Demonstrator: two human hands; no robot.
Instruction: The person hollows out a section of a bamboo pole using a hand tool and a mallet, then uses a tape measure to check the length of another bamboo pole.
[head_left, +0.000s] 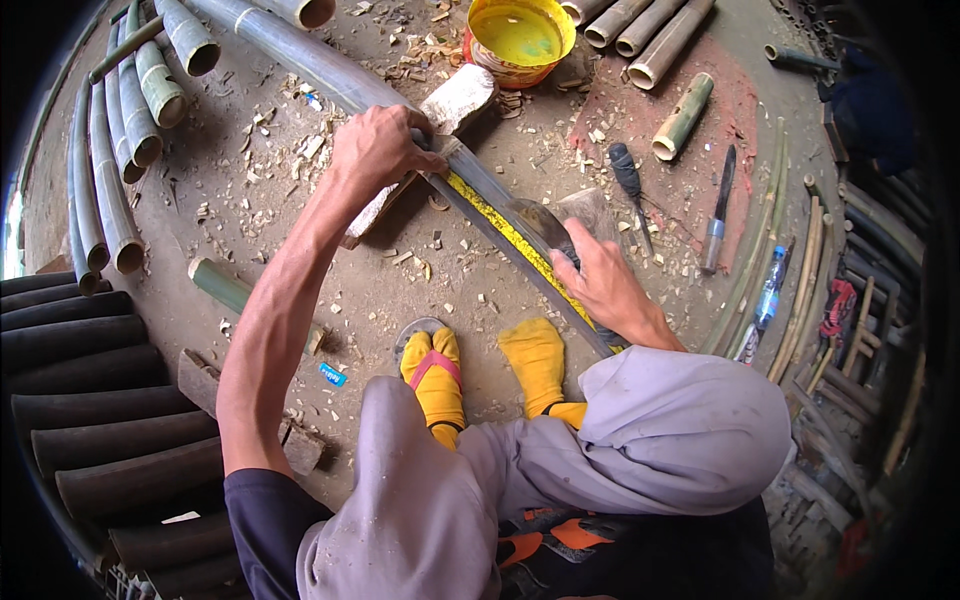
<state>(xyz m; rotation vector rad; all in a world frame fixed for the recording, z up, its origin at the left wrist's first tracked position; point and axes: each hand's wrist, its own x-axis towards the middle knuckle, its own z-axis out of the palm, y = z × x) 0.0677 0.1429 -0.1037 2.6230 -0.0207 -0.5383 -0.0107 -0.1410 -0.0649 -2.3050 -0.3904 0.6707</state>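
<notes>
Your left hand [378,148] fingers grip the bamboo pole [480,195] resting on the wood block [455,100], right hand [600,285] fingers closed around the knife [545,222]; a slip could cut your feet [535,360].

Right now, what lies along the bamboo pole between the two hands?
In the head view, between the left hand and right hand, the bamboo pole shows a yellow-painted strip and a dark blade.

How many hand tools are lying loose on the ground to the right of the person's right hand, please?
2: a dark-handled tool just above the right hand, and a knife farther right. Others may be hidden among the bamboo strips.
</notes>
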